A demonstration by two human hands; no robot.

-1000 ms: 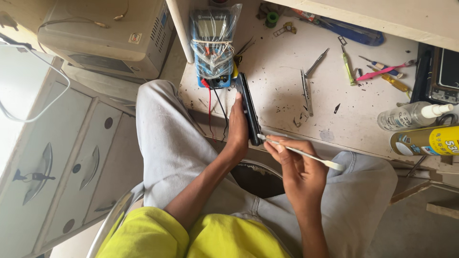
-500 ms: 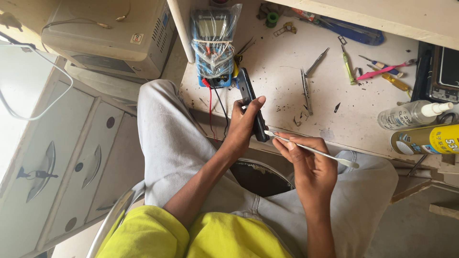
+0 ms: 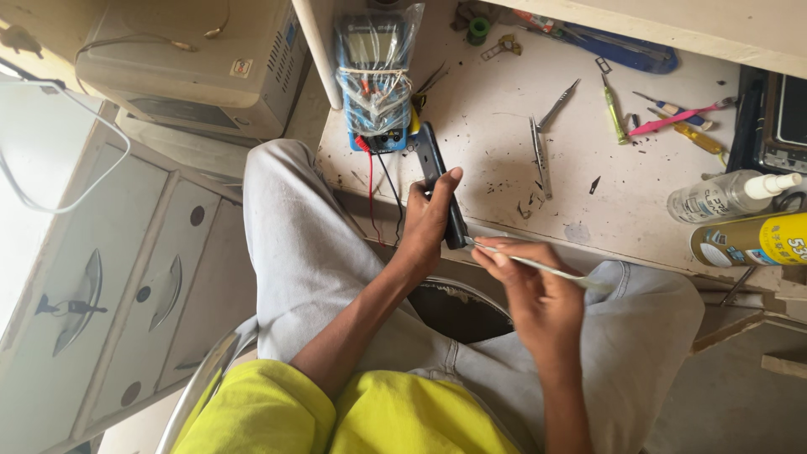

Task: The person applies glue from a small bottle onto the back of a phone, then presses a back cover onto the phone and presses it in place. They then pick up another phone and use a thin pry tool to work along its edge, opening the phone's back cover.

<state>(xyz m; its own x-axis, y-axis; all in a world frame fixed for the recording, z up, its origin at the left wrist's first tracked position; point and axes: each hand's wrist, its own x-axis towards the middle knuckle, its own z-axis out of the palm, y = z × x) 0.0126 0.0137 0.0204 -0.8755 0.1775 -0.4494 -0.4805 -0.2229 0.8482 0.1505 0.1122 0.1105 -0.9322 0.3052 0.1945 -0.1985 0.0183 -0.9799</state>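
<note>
A seated person's left hand point(image 3: 430, 220) grips a slim black phone point(image 3: 442, 189) edge-up at the workbench's point(image 3: 504, 92) near edge. The right hand point(image 3: 538, 294), at four o'clock of it, pinches a thin pale tool point(image 3: 538, 267), tip touching the phone's lower end. At eleven o'clock sits a blue meter in a clear plastic bag point(image 3: 376, 76). At three o'clock lie a clear spray bottle point(image 3: 727, 195) and a yellow-labelled tube point(image 3: 752, 241).
</note>
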